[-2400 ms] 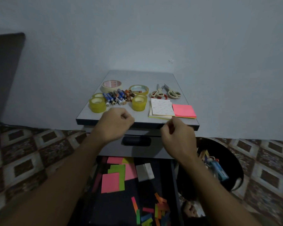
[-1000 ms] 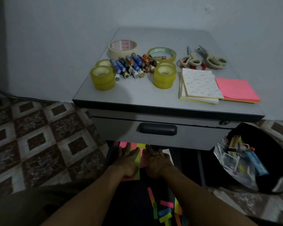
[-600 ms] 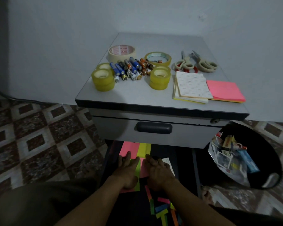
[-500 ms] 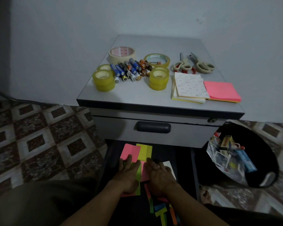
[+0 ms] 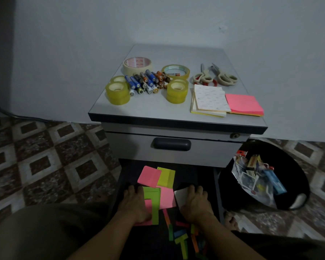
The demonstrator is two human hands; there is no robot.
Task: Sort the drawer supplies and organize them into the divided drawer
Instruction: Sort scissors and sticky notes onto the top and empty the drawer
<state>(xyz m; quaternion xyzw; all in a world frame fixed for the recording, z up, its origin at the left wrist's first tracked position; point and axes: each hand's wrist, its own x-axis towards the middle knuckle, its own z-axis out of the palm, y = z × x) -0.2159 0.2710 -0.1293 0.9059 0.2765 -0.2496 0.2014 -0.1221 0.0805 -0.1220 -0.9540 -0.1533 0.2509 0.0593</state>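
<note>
Pink, green and yellow notes point(image 5: 159, 186) lie loose in the open lower drawer point(image 5: 201, 177), overlapping one another; coloured flag strips point(image 5: 182, 237) are scattered nearer the person. Left hand point(image 5: 134, 205) rests flat on the pink and green sheets, fingers point(image 5: 131, 190) together and pointing away, pinching nothing. Right hand point(image 5: 194, 203) rests flat on a white pad point(image 5: 180, 197), fingers likewise together, gripping nothing visible. On the table point(image 5: 154, 107): tape rolls point(image 5: 118, 92), batteries point(image 5: 148, 81), scissors point(image 5: 214, 76), note pads point(image 5: 227, 102), all sorted by kind, not yet in any drawer. Black bin point(image 5: 229, 186) stands just beside the drawer, holding wrappers. Dividers: not discernible in the dim drawer. Risks, judged: flat palms sliding thin sheets may crease or fold them, or sweep the strips into the stack and mix the kinds; sheets pushed rearward may slip under the closed upper drawer point(image 5: 173, 147) out of sight; batteries, being round, may roll off the table if it is jolted.
</note>
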